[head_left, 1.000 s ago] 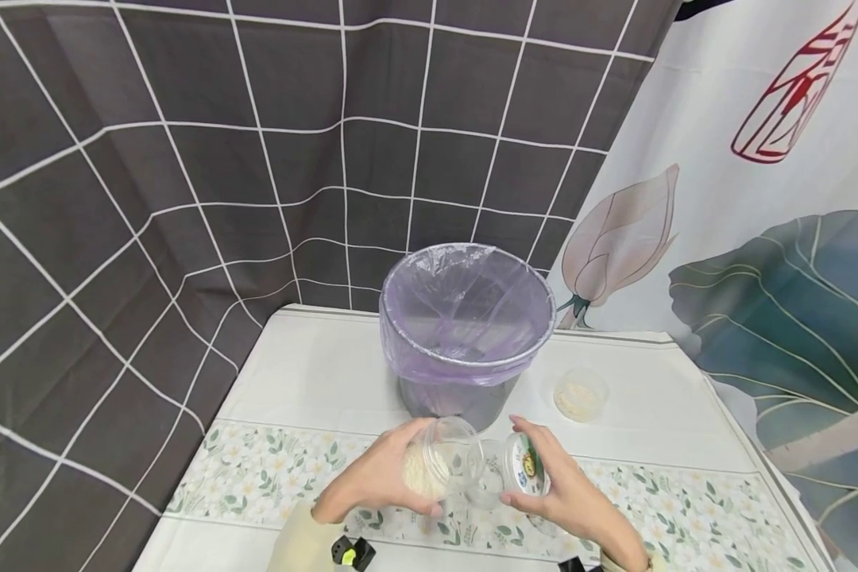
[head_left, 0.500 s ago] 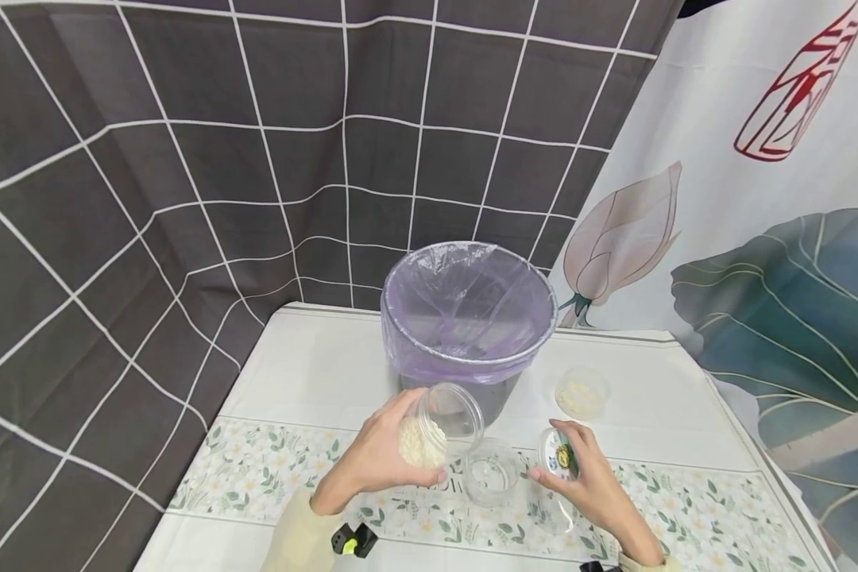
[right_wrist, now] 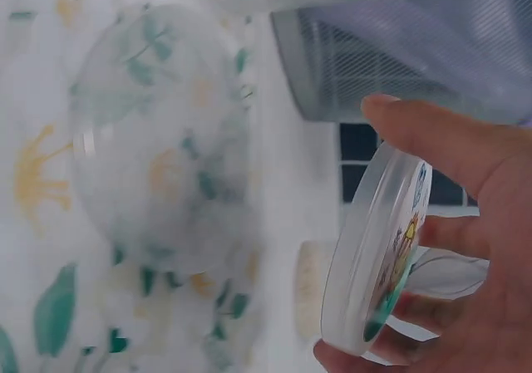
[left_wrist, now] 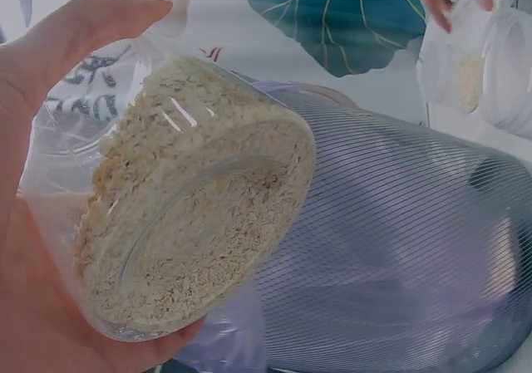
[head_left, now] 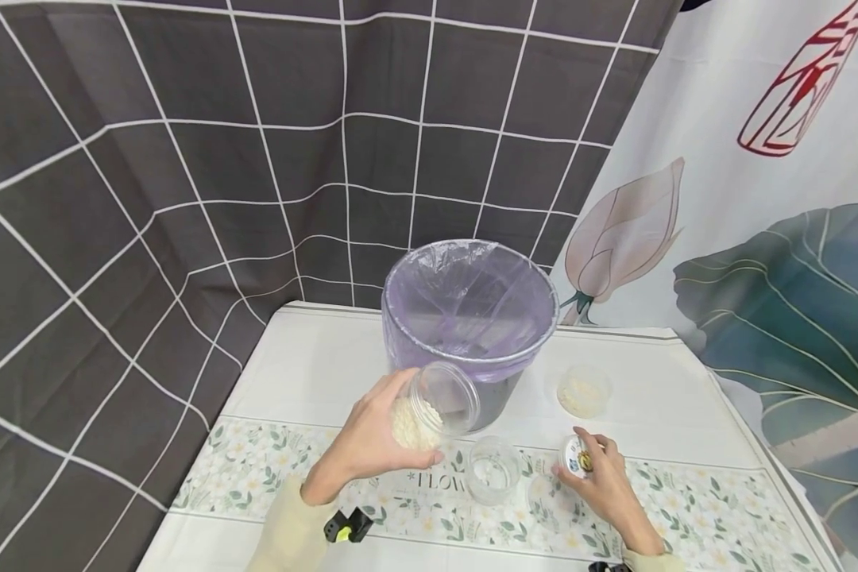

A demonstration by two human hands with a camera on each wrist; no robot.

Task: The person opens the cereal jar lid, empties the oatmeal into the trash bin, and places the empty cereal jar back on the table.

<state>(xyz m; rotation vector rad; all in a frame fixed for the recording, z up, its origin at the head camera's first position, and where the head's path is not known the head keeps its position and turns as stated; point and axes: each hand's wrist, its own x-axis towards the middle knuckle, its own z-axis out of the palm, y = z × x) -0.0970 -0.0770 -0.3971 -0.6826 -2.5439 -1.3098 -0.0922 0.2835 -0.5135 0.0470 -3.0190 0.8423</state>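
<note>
My left hand [head_left: 366, 437] grips a clear plastic jar [head_left: 452, 400] partly filled with pale grains [left_wrist: 199, 198]. The jar is tilted, its uncovered mouth facing right, just in front of the bin. In my right hand [head_left: 606, 482] a round lid [right_wrist: 378, 248] with a printed label is held by its edge, between the thumb and fingers. Below the jar and to its right, a clear tub [head_left: 493, 473] stands on the table. A clear round lid [right_wrist: 158, 140] lies on the floral cloth, left of the right hand.
A mesh bin [head_left: 492, 401] with a purple liner bag [head_left: 465, 361] stands behind the hands. To its right is a clear container [head_left: 582, 392] with some pale grains. A dark gridded curtain [head_left: 293, 159] hangs behind and at the left of the table [head_left: 314, 349].
My right hand has moved right with the printed lid, away from the jar and the clear tub. My left hand has raised the tilted jar slightly toward the bin.
</note>
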